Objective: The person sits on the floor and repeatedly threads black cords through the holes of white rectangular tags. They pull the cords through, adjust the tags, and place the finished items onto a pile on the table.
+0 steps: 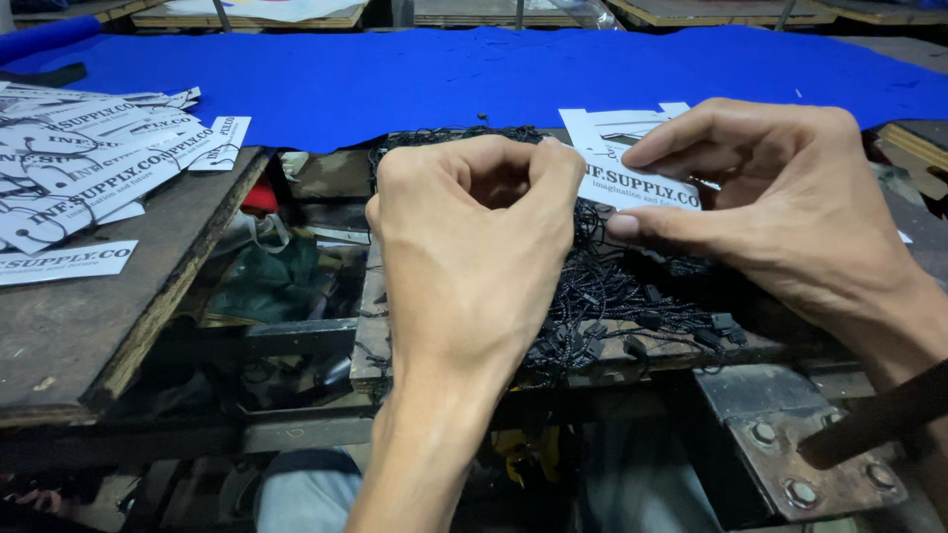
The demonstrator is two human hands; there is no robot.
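My right hand [780,202] pinches a white paper tag [637,183] with black print, thumb below and fingers on top. My left hand [469,237] is curled into a loose fist beside it, its fingertips pinched at the tag's left edge, seemingly on a thin black string. Under both hands lies a tangled heap of black strings with small plastic locks [632,301] on a wooden board [365,331]. More blank white tags [612,123] lie behind the held one.
A pile of strung white tags [89,163] covers a worn wooden board [79,336] at the left. Blue cloth [474,74] spreads across the back. A metal bracket with bolts [800,449] juts out lower right. Clutter fills the gap between boards.
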